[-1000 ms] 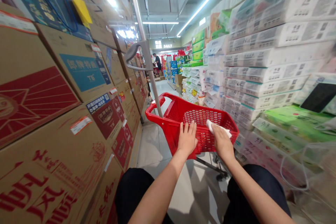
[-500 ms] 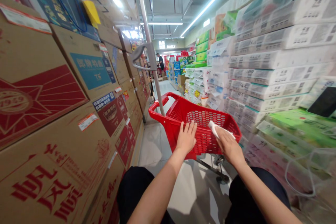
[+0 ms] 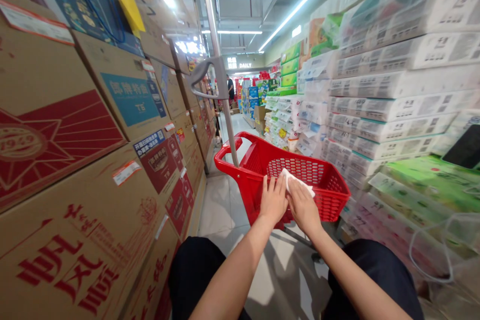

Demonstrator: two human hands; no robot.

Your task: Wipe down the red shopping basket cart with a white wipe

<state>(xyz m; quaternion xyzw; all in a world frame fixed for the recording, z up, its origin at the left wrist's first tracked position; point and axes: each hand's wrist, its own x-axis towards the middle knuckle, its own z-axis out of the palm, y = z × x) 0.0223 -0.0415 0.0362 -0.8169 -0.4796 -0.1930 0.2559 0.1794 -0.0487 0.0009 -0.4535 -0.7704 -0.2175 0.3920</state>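
Observation:
A red plastic shopping cart (image 3: 248,191) with a perforated basket stands in front of my knees, and a silver pole (image 3: 227,125) rises from its left end. On the near side of the basket rests my left hand (image 3: 273,200), its fingers stretched and slightly spread, holding nothing. Right beside it, my right hand (image 3: 304,207) presses a folded white cloth (image 3: 299,179) against the basket's near rim. The two hands touch or nearly touch. Part of the cloth is hidden under my right fingers.
Stacked cardboard boxes (image 3: 75,195) wall the left side. On the right rise piles of wrapped white paper packs (image 3: 378,80), with green packs (image 3: 423,180) lower down. A grey handle (image 3: 210,80) sits on the pole. A person (image 3: 230,89) stands far down the aisle.
My right hand has slid left along the basket rim with the cloth, up to my left hand. My left hand has shifted slightly right. The basket sits marginally further right.

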